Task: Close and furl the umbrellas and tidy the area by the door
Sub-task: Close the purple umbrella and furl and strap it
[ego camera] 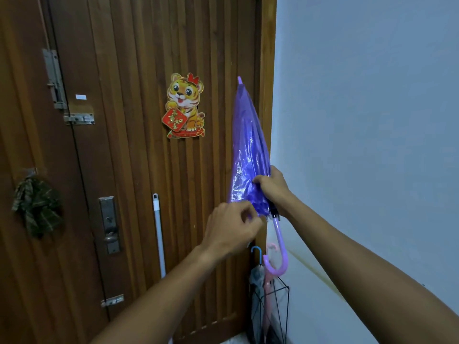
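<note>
Both forearms reach up from the bottom of the view to the purple umbrella (248,145), which is held in the air just in front of the door (139,170) near its right edge. Its long axis runs almost vertical, tip (239,80) up and leaning slightly left, crook handle (280,254) hanging down. The right hand (273,187) has its fingers curled round the gathered canopy low down, just above the runner. The left hand (231,227) pinches the loose hem beside it; whether it also has the tie strap I cannot tell. The thin glossy film looks light, soft and slippery, likely to spring open, so the firm hold belongs on the bunched ribs or shaft. Below stands a wire stand (283,301) with a pink umbrella (268,286) in it.
</note>
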Available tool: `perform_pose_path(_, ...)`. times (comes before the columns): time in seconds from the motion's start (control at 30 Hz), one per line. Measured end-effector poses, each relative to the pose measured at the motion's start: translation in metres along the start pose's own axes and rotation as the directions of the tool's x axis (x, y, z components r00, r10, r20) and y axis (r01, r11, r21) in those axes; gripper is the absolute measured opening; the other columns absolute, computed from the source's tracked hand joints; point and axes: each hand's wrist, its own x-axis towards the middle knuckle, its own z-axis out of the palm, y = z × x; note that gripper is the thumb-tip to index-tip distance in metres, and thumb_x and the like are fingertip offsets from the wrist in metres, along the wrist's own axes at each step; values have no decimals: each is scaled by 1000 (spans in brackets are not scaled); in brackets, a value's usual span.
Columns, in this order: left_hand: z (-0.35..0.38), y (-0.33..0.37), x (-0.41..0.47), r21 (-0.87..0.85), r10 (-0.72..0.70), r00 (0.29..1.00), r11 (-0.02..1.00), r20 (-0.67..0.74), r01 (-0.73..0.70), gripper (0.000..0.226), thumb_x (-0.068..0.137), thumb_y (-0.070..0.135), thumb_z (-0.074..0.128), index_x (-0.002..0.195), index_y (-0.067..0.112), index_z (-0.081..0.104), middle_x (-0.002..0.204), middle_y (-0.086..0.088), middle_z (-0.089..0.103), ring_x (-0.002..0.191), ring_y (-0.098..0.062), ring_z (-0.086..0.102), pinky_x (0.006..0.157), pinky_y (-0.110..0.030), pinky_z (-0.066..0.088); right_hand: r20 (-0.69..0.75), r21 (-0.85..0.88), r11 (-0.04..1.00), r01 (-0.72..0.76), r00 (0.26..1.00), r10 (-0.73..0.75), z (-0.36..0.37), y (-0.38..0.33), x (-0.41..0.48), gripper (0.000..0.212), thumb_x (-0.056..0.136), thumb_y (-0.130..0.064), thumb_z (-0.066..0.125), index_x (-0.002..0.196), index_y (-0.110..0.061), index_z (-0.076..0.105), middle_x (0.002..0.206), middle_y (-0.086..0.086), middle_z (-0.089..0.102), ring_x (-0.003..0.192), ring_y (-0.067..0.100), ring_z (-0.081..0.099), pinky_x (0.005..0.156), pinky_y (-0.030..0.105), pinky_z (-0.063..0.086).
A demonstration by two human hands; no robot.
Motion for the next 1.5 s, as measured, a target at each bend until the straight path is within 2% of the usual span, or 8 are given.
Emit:
perform_pose_path(0.23,-38,-50,41,683,174,967,685,186,-255,114,75,62,69,156,34,-7,167,-5,-9,153,-34,-11,119,-59,4,535,-299,954,16,831,154,-22,-10,-4,34,95,-12,62,127,-20,54,115,7,68,99,24,72,84,37,61)
perform_pose_path(0.43,-43,-57,51,663,206,943,672,260,-329,56,76,53,69,120,24,51,119,0,65,114,-22,61,109,-43,30,728,-474,833,284,658,190,-20,-29,0,49,83,-22,79,129,-22,60,117,5,71,101,27,73,88,43,61)
perform_pose_path(0.6,-36,-57,48,563,14,983,818,182,-115,24,80,43,67,95,25,58,80,6,60,76,-20,61,71,-32,45,660,-641,589,492,745,96,-10,-68,-7,60,81,-53,75,130,-23,60,120,-3,67,100,20,68,82,31,60)
perform_pose_path(0.73,-33,-67,55,373,-177,951,925,254,72,28,70,43,67,89,24,60,79,5,62,73,-19,62,70,-37,53,645,-758,29,652,741,189,4,-80,-16,100,57,-77,76,142,-36,42,130,-9,58,117,22,57,99,50,43)
perform_pose_path(0.87,-31,-63,62,180,-238,898,967,369,182,18,74,24,72,86,23,59,81,-2,68,69,-18,67,65,-38,57,618,-732,-368,573,786,-5,17,-73,-19,65,72,-52,79,127,-27,54,109,-1,66,107,27,62,104,60,34)
perform_pose_path(1.1,-28,-50,45,12,-225,937,973,268,230,80,66,51,80,128,35,32,120,2,62,96,-19,68,81,-46,61,644,-740,-322,590,760,-89,15,-78,-5,24,86,-40,66,94,-24,50,87,-2,56,90,22,59,102,50,35)
perform_pose_path(1.23,-7,-31,18,351,-92,994,930,-57,106,130,41,94,62,146,34,16,128,2,59,104,-25,66,83,-46,58,632,-733,-321,600,775,5,18,-86,-5,27,82,-34,71,100,-23,54,90,-2,57,85,21,52,100,48,37)
perform_pose_path(1.5,1,-45,30,229,-130,992,965,-6,128,71,76,20,75,132,30,33,97,-1,67,84,-23,69,70,-39,58,593,-774,-343,533,800,-96,14,-81,-5,43,76,-35,76,117,-28,65,116,0,65,125,25,47,114,71,14)
